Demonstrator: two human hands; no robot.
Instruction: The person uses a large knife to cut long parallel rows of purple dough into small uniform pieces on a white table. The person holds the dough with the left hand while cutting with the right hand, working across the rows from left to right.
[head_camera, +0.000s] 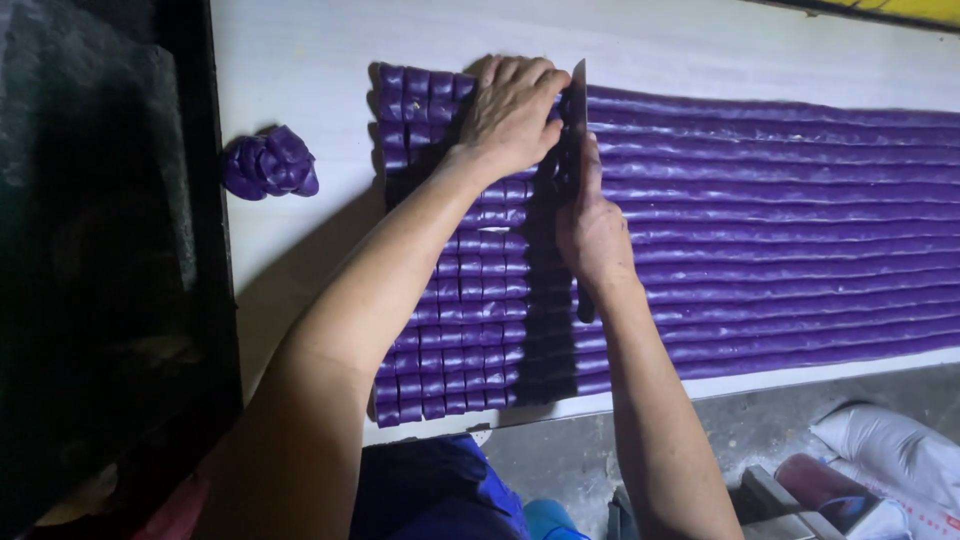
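right hand (592, 232) grips knife (577, 110) | left hand (510, 110) flat on top of knife | cutting purple ropes (780, 210) into bits (470, 300)

head | looks steeply down | close over white table (300, 60); left edge perhaps unlit

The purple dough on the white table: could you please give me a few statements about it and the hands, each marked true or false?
1. The right hand holds a knife across the dough ropes. True.
2. The left hand rests on the cut pieces. True.
3. The uncut ropes lie left of the knife. False: they lie to its right, and the cut pieces to its left.
4. A loose purple lump sits on the table, apart from the rows. True.
5. The dough is yellow. False: it is purple.
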